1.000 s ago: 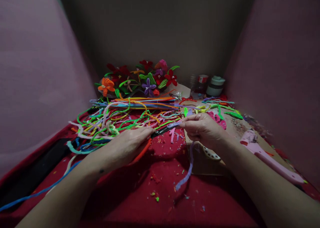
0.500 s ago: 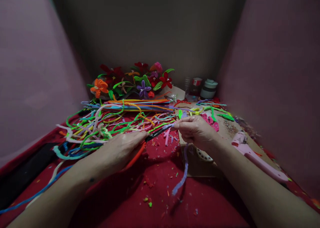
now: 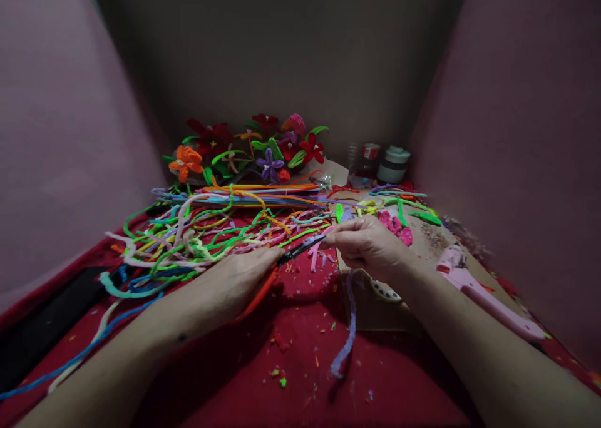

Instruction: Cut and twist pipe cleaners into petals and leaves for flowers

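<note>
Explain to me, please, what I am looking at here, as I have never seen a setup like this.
Gladly. There is no machine here: these are a person's two bare hands, seen by one camera worn on the head, looking forward and down.

The left hand holds a dark-bladed tool with an orange-red handle, apparently scissors. The right hand pinches a lavender fuzzy stem, with a length hanging below it.

On the red cloth lie a tangle of coloured stems, a straighter bundle and small scraps. To the right are a tan board and a pink tool. At the back are fuzzy flowers and a lidded container.
</note>
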`<action>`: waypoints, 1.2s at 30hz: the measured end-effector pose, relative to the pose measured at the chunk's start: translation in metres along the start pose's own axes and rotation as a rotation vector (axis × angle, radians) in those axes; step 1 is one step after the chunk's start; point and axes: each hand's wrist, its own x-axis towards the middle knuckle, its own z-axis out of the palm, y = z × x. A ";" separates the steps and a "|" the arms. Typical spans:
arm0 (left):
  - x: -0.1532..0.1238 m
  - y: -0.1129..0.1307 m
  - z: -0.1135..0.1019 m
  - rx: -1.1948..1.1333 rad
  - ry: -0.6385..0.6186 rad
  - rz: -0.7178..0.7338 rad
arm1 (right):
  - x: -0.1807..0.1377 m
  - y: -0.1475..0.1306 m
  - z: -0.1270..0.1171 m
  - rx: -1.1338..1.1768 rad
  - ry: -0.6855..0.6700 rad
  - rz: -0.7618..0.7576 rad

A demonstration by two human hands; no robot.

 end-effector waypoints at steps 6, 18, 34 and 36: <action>-0.001 0.004 -0.001 0.021 -0.004 0.023 | 0.000 0.000 0.001 -0.011 0.032 0.000; -0.003 0.006 -0.005 0.050 -0.020 -0.040 | 0.002 0.000 0.002 0.022 0.142 -0.045; 0.006 0.024 -0.005 -0.762 0.263 -0.324 | -0.006 0.004 0.013 0.059 -0.049 0.019; 0.007 0.032 -0.004 -0.941 0.211 -0.340 | -0.009 0.006 0.020 0.066 -0.081 0.022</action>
